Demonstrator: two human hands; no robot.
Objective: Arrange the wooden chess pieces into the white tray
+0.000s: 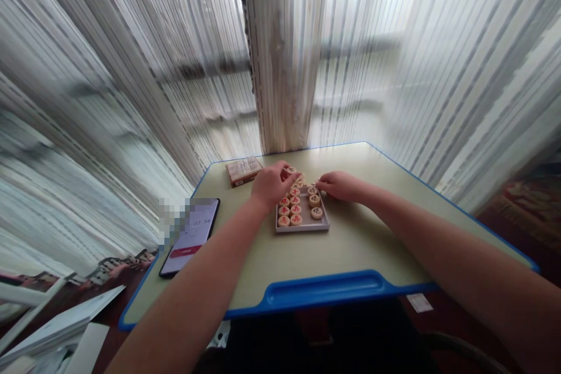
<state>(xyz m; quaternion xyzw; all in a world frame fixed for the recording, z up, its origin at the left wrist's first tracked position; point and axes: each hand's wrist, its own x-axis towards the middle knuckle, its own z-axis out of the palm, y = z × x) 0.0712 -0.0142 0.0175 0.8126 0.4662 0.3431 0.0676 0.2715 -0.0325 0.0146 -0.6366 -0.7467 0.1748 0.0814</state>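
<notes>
A shallow white box tray (324,226) lies on the table, with red-marked Chinese chess pieces (295,210) in two columns on its left and black-marked pieces (316,213) along its right. Over the tray's far left corner is my left hand (269,186), its thumb and fingers curled around a Chinese chess piece (291,170). At the far right corner, my right hand (339,186) pinches at the edge of another piece (316,183), partly hidden by the fingertips. Several more loose pieces (300,178) lie between the two hands, just beyond the tray.
A flat box with a printed lid (243,169) lies at the table's back left. A phone showing a timer (193,234) rests near the left edge. The table (394,234) has a blue rim and a blue front groove (324,289). Striped curtains (284,70) hang behind.
</notes>
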